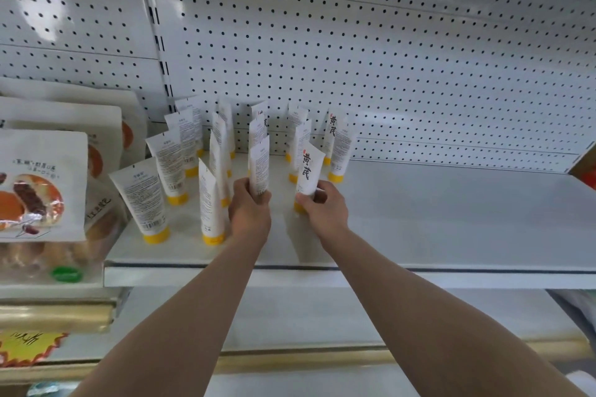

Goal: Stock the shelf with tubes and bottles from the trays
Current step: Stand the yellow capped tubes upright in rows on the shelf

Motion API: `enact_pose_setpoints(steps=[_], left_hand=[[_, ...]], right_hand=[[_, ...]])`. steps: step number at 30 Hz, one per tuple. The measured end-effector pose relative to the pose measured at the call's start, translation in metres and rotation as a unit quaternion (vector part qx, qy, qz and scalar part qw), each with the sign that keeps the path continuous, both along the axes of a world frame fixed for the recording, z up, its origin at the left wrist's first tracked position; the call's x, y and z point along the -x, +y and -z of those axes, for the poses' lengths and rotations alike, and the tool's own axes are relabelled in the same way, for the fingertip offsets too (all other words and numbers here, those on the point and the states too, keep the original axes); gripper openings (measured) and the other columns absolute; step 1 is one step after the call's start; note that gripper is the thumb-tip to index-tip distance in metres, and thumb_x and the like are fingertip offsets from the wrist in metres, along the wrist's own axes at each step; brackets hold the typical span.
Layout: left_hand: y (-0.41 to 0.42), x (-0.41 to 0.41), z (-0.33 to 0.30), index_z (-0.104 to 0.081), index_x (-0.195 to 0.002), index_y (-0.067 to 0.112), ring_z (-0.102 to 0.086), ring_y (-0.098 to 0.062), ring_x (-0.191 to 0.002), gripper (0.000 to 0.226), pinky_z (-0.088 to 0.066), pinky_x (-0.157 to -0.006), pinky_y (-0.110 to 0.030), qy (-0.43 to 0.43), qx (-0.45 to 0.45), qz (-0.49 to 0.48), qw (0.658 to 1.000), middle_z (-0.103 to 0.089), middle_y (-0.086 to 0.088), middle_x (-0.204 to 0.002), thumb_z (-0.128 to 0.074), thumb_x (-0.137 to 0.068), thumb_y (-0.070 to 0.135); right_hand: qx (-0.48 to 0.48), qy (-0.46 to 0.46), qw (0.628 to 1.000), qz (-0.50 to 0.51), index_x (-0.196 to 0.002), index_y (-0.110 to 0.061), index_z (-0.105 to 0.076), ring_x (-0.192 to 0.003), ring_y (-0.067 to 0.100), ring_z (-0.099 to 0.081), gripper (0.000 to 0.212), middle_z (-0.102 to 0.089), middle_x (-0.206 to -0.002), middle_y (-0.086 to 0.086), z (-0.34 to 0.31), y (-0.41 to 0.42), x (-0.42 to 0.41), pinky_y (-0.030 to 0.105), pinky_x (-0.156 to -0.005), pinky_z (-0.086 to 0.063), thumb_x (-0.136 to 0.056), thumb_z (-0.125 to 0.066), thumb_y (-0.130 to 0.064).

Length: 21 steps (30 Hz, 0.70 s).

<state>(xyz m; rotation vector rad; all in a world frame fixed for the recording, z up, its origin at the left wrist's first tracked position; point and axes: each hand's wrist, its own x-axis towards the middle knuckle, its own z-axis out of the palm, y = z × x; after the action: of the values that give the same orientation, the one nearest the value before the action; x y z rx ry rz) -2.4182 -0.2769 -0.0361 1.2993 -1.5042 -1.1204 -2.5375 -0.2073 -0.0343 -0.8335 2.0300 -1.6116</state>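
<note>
Several white tubes with yellow caps stand cap-down in rows on the left part of the white shelf [419, 222]. My left hand [250, 213] grips the lower end of one upright tube [259, 167], its printed back facing me. My right hand [322, 206] holds another tube [309, 171] by its base, tilted slightly, its black characters facing me and its yellow cap just showing under my fingers. Both held tubes are at the front of the group. No trays are in view.
Bagged pastry packs [42, 184] fill the neighbouring shelf at left, close to the leftmost tube [142, 200]. A perforated white back panel [387, 58] rises behind. The shelf's right part is bare white surface. A lower shelf with a gold edge strip [290, 361] lies beneath my arms.
</note>
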Motion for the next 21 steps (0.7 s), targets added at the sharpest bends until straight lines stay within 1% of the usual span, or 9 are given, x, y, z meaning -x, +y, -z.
enact_pose_setpoints(steps=[1,6,9,14,21], left_hand=[[0.0004,0.0,-0.0001,-0.048,-0.127,0.018,-0.056,-0.02,-0.096,0.033,-0.041,-0.082,-0.028,0.001,0.0,-0.001,1.0,-0.06,0.002,-0.107,-0.061,-0.097,0.019],[0.0006,-0.0004,-0.0001,-0.048,-0.126,0.017,-0.057,-0.019,-0.095,0.031,-0.043,-0.084,-0.029,-0.001,0.003,0.001,1.0,-0.06,0.004,-0.105,-0.06,-0.097,0.02],[0.0001,-0.0006,-0.0001,-0.048,-0.125,0.017,-0.057,-0.02,-0.095,0.031,-0.043,-0.083,-0.029,-0.004,0.007,0.001,1.0,-0.061,0.003,-0.105,-0.061,-0.097,0.02],[-0.0002,0.0011,-0.0031,-0.046,-0.127,0.016,-0.056,-0.02,-0.095,0.032,-0.042,-0.08,-0.03,-0.013,-0.002,0.002,1.0,-0.06,0.002,-0.107,-0.059,-0.098,0.02],[-0.0023,0.0038,-0.0037,-0.044,-0.131,0.017,-0.053,-0.02,-0.093,0.034,-0.042,-0.082,-0.03,-0.03,-0.009,0.001,0.999,-0.059,0.002,-0.11,-0.057,-0.099,0.021]], right_hand=[[-0.004,0.005,1.0,0.002,-0.124,-0.027,-0.062,-0.093,0.007,-0.064,0.041,-0.07,-0.109,-0.009,-0.0003,0.0,-0.0006,0.019,-0.076,-0.047,-0.086,-0.076,-0.025],[-0.029,0.02,0.999,0.01,-0.125,-0.026,-0.061,-0.096,0.009,-0.061,0.041,-0.065,-0.106,-0.012,-0.0006,-0.0022,-0.0016,0.022,-0.081,-0.043,-0.086,-0.075,-0.029],[-0.031,0.022,0.999,0.012,-0.125,-0.026,-0.061,-0.096,0.009,-0.062,0.041,-0.068,-0.11,-0.01,-0.0003,-0.0031,-0.002,0.023,-0.081,-0.044,-0.086,-0.075,-0.029],[-0.039,0.028,0.999,0.017,-0.124,-0.025,-0.061,-0.092,0.009,-0.06,0.04,-0.065,-0.103,-0.011,-0.0007,-0.0042,-0.001,0.023,-0.081,-0.043,-0.087,-0.075,-0.029],[-0.049,0.034,0.998,0.02,-0.126,-0.025,-0.06,-0.093,0.01,-0.059,0.041,-0.067,-0.11,-0.008,-0.0003,-0.006,-0.0011,0.025,-0.082,-0.043,-0.088,-0.074,-0.031]])
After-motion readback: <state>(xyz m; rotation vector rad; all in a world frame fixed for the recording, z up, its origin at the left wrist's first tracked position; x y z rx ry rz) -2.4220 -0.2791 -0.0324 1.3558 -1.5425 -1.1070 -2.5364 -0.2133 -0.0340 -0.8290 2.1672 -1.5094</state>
